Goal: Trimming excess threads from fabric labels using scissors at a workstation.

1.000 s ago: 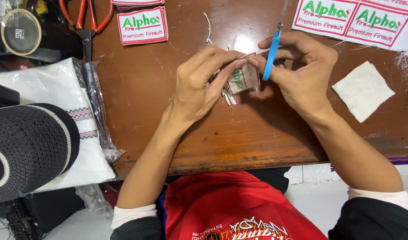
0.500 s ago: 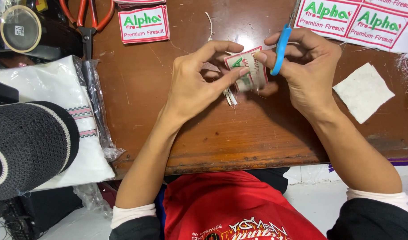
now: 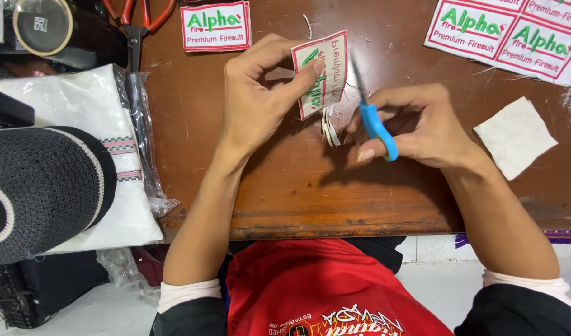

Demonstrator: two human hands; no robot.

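Head view, near to far: at six o'clock a red shirt [image 3: 323,292] meets the brown table [image 3: 285,205] edge. Above it the right hand [image 3: 416,127] grips small blue-handled scissors [image 3: 374,118], fingers closed through the loops, blades pointing to twelve o'clock. At eleven o'clock from them, the left hand [image 3: 257,99] pinches an embroidered patch [image 3: 321,71] by its edge, held upright. Trimming the patch border looks under way; the next cut calls for turning the patch steadily into the blades. Farther off lie finished patches [image 3: 216,25].

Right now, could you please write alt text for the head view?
A left hand holds up an embroidered patch while the right hand holds small blue-handled scissors beside it, above a brown wooden table.
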